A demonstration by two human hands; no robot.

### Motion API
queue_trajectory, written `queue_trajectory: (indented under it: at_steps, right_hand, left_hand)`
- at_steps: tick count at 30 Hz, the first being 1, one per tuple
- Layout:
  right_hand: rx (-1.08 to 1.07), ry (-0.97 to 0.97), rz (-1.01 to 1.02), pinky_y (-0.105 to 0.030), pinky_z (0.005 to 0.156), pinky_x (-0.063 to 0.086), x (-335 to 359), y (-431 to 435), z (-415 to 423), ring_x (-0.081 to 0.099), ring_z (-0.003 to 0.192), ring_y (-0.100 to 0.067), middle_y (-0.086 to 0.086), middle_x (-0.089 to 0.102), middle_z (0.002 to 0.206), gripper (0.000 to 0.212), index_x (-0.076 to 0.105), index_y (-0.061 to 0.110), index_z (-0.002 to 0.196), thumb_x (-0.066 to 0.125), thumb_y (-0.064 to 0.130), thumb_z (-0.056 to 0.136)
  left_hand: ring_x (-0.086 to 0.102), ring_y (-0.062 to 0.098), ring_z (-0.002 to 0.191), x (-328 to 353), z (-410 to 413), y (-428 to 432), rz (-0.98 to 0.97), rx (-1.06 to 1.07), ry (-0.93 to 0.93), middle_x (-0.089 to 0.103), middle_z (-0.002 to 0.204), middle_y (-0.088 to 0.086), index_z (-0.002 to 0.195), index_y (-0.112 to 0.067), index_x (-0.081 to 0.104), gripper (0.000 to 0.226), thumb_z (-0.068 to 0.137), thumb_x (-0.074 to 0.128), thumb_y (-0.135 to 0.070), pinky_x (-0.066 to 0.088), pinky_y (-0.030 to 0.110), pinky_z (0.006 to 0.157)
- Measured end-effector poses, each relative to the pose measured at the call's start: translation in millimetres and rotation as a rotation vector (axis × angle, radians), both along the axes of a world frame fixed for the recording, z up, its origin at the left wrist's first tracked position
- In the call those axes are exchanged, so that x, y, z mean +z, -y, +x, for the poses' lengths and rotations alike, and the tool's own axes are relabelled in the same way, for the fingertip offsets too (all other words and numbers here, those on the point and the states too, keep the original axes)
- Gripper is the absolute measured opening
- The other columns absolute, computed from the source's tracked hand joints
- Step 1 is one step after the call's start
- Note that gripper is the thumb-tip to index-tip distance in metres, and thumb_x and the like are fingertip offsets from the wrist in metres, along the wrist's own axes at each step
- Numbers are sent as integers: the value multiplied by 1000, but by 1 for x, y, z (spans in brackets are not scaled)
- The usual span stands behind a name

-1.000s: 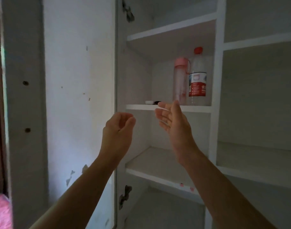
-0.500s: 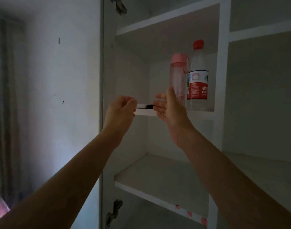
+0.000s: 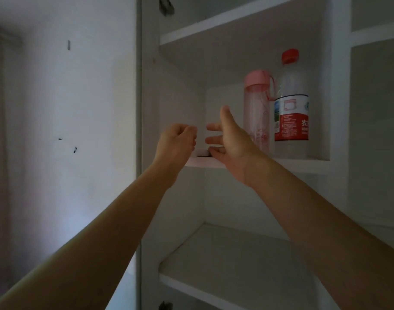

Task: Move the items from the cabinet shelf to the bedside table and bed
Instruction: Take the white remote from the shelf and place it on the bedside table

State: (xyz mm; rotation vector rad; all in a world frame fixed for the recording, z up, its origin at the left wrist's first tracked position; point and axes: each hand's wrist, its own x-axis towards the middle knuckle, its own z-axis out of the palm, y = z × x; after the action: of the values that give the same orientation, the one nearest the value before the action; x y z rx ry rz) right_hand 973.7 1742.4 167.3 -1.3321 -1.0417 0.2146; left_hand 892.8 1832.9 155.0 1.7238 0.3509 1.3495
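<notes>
On the white cabinet shelf (image 3: 303,163) stand a clear bottle with a pink lid (image 3: 256,113) and, to its right, a plastic water bottle (image 3: 291,104) with a red cap and red label. A small white flat item (image 3: 202,153) lies at the shelf's left front, partly hidden by my hands. My left hand (image 3: 177,142) is raised at the shelf edge with fingers loosely curled, holding nothing. My right hand (image 3: 228,139) reaches over the shelf with fingers spread, its lowest finger at the small item, left of the pink bottle.
The cabinet's left side panel (image 3: 146,108) stands beside my left hand. Another shelf (image 3: 236,260) lies below and one above (image 3: 214,25). A second cabinet column (image 3: 375,130) is at the right. A bare wall (image 3: 68,108) fills the left.
Both hands have risen and moved forward to the shelf. My right hand has gone in over the shelf edge to the small white item.
</notes>
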Motion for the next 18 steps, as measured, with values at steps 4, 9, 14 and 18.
queue_trajectory:
  at_steps: [4, 9, 14, 18]
  right_hand:
    - [-55, 18, -58, -41, 115, 38, 13, -8, 2, 49, 134, -27, -13, 52, 145, 74, 50, 10, 144, 21, 63, 101]
    - [-143, 64, -168, -48, 121, 29, 22, -17, 6, 35, 147, -31, -15, 37, 159, 76, 38, 13, 153, 20, 65, 101]
    - [-145, 27, -227, -46, 121, 30, 32, -33, 7, 30, 150, -31, -18, 32, 161, 74, 33, 10, 154, 23, 61, 102]
    - [-115, -79, -230, -51, 124, 25, 37, -42, 9, 22, 153, -33, -18, 22, 165, 75, 27, 10, 157, 24, 61, 102]
  left_hand:
    - [69, 14, 72, 9, 17, -18, -1, -70, -72, 63, 89, 7, 84, -11, 62, 18, 95, 54, -23, 56, 45, 96]
    - [59, 0, 37, 16, 30, -26, -12, -93, -181, 51, 90, 10, 89, -9, 55, 16, 99, 49, -21, 45, 24, 64]
    - [65, 4, 45, 27, 43, -35, -39, -12, -309, 61, 102, 5, 127, -1, 55, 36, 99, 49, -23, 51, 28, 66]
    - [71, 27, 91, 39, 48, -41, -63, -30, -388, 58, 118, 14, 132, -1, 49, 37, 98, 54, -13, 58, 41, 92]
